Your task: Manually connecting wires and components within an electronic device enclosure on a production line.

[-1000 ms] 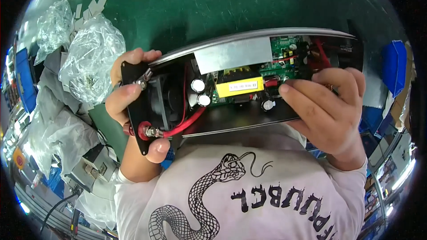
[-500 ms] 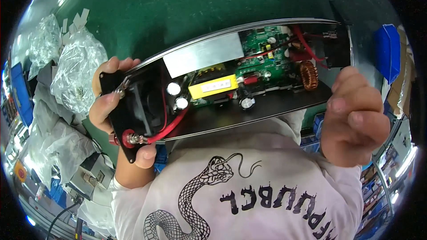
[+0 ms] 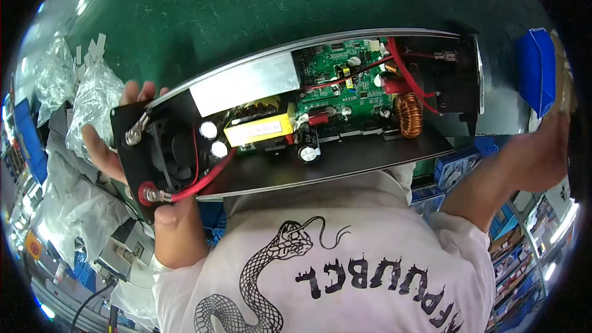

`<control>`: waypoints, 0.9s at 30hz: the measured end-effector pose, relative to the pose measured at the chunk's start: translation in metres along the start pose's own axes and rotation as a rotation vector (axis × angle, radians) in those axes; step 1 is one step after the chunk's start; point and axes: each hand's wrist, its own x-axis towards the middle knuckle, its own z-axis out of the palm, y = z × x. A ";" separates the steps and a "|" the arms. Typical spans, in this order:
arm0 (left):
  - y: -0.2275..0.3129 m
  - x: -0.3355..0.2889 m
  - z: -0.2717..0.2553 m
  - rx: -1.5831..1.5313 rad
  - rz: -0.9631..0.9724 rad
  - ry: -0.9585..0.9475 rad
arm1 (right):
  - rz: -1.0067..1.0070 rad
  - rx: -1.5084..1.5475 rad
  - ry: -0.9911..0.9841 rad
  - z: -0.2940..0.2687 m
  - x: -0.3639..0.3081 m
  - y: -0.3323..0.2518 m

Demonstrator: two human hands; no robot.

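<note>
My left hand (image 3: pixel 103 155) grips the left end of an open power inverter (image 3: pixel 345 154), its fingers behind the black end plate and its thumb at the lower corner. The long black case is held tilted in front of me. Inside show a green circuit board (image 3: pixel 351 95), a yellow-taped transformer (image 3: pixel 262 128), a copper-wound coil (image 3: pixel 408 115), a silvery plate (image 3: pixel 245 84) and a black fan (image 3: pixel 174 151). A thick red cable (image 3: pixel 206 182) runs to a terminal at the fan end. Away at the right, my right hand (image 3: pixel 542 154) is smeared by motion, near the brown cardboard; its fingers are unclear.
A green tabletop (image 3: pixel 277 0) lies beyond the inverter. Clear plastic bags (image 3: pixel 92 102) lie at the left. At the right stand a blue bin (image 3: pixel 538 74) and brown cardboard (image 3: pixel 564 80). Blue trays (image 3: pixel 456 169) sit below the inverter's right end.
My right hand has moved away from the inverter's right end, out to the right. The inverter has shifted slightly left in my left hand, whose fingers have spread a little.
</note>
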 end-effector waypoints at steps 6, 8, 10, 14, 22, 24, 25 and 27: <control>-0.005 0.009 0.002 -0.054 -0.017 -0.003 | 0.611 -0.545 -0.454 -0.113 0.009 0.183; -0.005 0.008 0.001 -0.073 -0.011 -0.001 | 0.615 -0.528 -0.479 -0.106 0.018 0.183; -0.005 0.007 0.003 -0.062 -0.015 0.007 | 0.631 -0.507 -0.539 -0.096 0.027 0.176; 0.003 0.006 0.010 -0.065 -0.095 0.041 | 0.682 -0.460 -0.669 -0.077 0.038 0.151; -0.002 0.008 -0.013 0.024 0.072 -0.285 | 0.484 -0.608 -0.559 -0.085 0.024 0.172; 0.003 0.010 -0.018 0.214 0.126 -0.379 | 0.560 -0.568 -0.584 -0.092 0.030 0.172; 0.003 0.011 -0.019 0.215 0.121 -0.380 | 0.639 -0.526 -0.607 -0.090 0.031 0.168; 0.004 0.012 -0.021 0.291 0.130 -0.410 | 0.602 -0.631 -0.572 -0.079 0.029 0.156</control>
